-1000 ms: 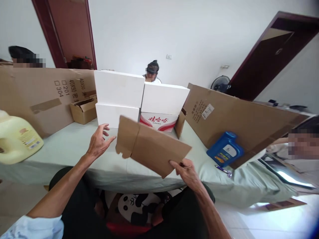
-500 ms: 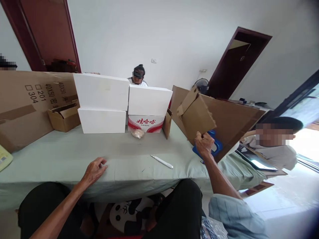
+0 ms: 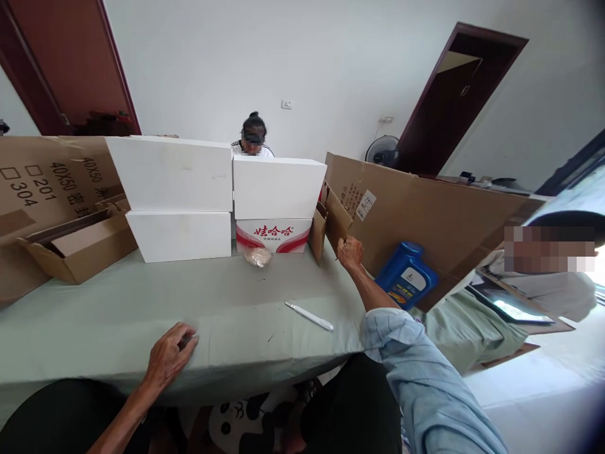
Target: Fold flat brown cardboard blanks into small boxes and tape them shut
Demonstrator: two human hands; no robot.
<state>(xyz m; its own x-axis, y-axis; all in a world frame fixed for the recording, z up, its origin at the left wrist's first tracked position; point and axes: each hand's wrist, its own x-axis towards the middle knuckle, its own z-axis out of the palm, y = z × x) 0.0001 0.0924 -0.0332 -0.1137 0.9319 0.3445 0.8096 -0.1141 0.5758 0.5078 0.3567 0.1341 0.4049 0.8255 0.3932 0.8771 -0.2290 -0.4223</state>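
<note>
My right hand (image 3: 350,253) grips the near edge of a brown cardboard box (image 3: 334,217), which stands against the large cardboard panel on the right. Beside it, another upright cardboard flap (image 3: 317,234) leans at the end of the red-and-white carton (image 3: 271,234). My left hand (image 3: 171,356) rests on the table near its front edge, fingers loosely curled, with nothing visible in it. Between my hands lies a slim white pen-like tool (image 3: 309,316). A blue plastic bottle (image 3: 407,275) is just right of my right forearm.
White boxes (image 3: 174,173) are stacked across the back of the green-covered table (image 3: 222,309). A clear-wrapped bundle (image 3: 258,256) sits before them. An open brown carton (image 3: 89,243) stands left, by a printed cardboard panel (image 3: 51,167). One person sits opposite, another at right.
My right hand has carried the cardboard box leftward and away from me, from in front of the blue bottle to beside the carton. My left hand stays on the table. The view has shifted slightly.
</note>
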